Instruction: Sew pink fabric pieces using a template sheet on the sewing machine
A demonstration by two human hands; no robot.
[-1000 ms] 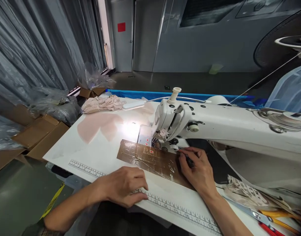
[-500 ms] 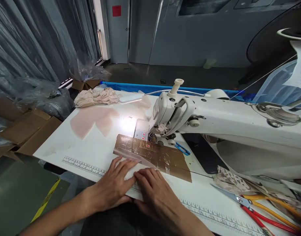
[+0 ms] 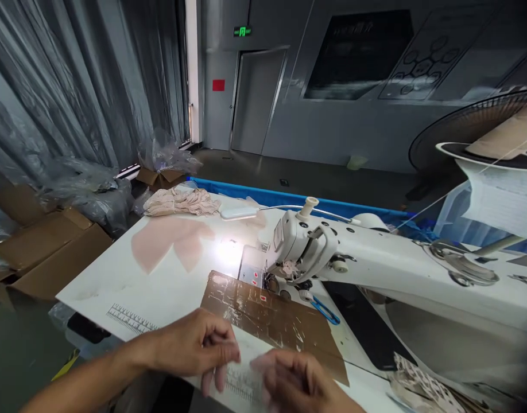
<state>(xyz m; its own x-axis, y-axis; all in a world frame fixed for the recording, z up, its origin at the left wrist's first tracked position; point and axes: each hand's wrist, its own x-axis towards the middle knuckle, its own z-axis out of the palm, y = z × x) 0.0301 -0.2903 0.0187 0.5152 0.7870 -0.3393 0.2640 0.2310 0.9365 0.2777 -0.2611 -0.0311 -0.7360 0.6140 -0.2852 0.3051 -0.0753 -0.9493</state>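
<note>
My left hand (image 3: 207,347) is above the front edge of the table, its fingers curled and the thumb against the index finger. Whatever it may hold is hidden. Just to its right, my right hand (image 3: 300,378) is bent at the fingers and smeared by motion. Beyond both hands lies a flat brown sheet (image 3: 267,318) with shiny scuffs, its far edge by the needle area of a white sewing machine (image 3: 306,246). Neither hand appears to touch the sheet. Sheer pink fabric pieces (image 3: 164,238) lie flat on the table's left part.
A bundle of beige lace (image 3: 181,202) lies at the table's back left. Blue thread snips (image 3: 326,310) are beside the machine head. Lace scraps (image 3: 422,381) are piled at the right. Cardboard boxes (image 3: 57,252) stand on the floor at left. A printed ruler (image 3: 130,319) runs along the front edge.
Both hands have lifted off the front of the brown sheet and come toward me, a little apart. The sheer strip under them no longer shows clearly. The head view has tilted up.
</note>
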